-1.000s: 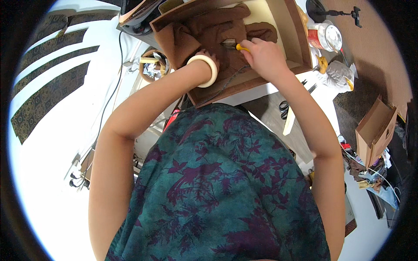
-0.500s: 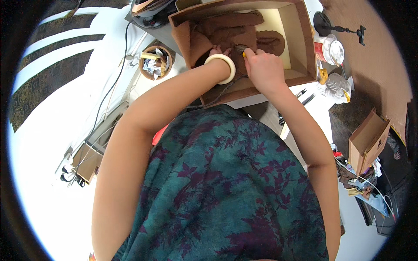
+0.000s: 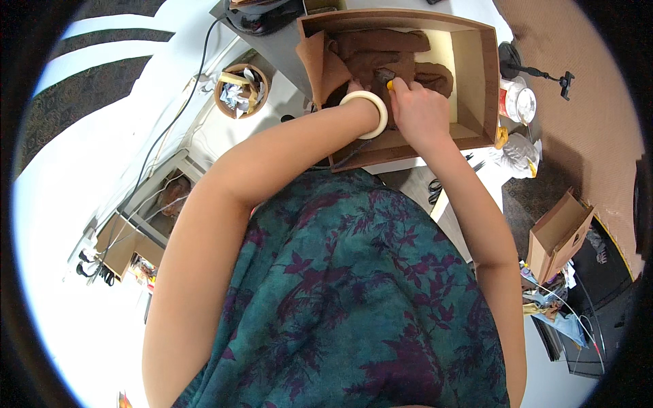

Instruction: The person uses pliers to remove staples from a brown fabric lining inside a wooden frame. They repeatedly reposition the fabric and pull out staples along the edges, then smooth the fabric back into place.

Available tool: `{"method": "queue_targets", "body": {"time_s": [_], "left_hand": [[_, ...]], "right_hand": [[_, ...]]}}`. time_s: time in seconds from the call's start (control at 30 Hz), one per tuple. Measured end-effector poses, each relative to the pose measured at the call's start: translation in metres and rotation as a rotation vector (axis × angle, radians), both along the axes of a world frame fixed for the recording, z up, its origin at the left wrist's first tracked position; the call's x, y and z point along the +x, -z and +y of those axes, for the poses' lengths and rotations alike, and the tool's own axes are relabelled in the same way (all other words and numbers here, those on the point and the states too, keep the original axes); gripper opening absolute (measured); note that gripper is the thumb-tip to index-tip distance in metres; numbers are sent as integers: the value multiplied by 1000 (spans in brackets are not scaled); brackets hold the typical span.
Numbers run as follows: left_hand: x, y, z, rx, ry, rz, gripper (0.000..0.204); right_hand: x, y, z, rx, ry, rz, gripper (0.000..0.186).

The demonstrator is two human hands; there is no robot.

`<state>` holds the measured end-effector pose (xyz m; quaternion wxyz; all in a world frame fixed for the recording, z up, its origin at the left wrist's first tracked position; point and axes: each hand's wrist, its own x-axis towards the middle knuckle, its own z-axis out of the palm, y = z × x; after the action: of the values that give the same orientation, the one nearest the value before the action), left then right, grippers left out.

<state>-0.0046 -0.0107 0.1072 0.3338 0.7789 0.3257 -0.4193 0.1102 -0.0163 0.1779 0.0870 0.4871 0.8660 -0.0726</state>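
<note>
A brown open box (image 3: 476, 88) with a pale lining holds pieces of brown, felt-like material (image 3: 367, 41). My right hand (image 3: 418, 112) grips a tool by its yellow handle (image 3: 390, 85), with a dark flat head (image 3: 383, 73) on the brown material. Just left of it, my left hand (image 3: 357, 87) reaches into the box against that material, its fingers mostly hidden behind my wrist and cream bangle (image 3: 352, 96). A dark cord (image 3: 343, 160) runs over the box's near side, and a loose brown flap (image 3: 316, 68) stands at its left.
A round bin (image 3: 238, 88) with scraps sits left of the box. Right are a clear jar (image 3: 522, 105), a black stand (image 3: 534, 71), a crumpled silver bag (image 3: 518, 156) and scissors (image 3: 433, 190). A cardboard box (image 3: 554, 234) stands lower right. Cables (image 3: 156, 143) and plugs run along the left.
The whole view has shifted, with the box appearing lower and further right. My left wrist moved rightward in view, closer to my right hand. The tool remains in my right hand.
</note>
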Motion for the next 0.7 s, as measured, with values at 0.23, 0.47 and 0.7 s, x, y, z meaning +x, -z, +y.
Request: {"method": "queue_targets", "body": {"time_s": [0.23,0.47,0.7], "left_hand": [[3,3,3,-24,106,-4,63],[17,147,-24,151,-64,84,66],[7,35,-4,56,58,97,82]], "right_hand": [[-2,3,16,-1,49,23,14],[31,17,9,-16,235,237,21],[60,30,13,-206,371,141,24]]}}
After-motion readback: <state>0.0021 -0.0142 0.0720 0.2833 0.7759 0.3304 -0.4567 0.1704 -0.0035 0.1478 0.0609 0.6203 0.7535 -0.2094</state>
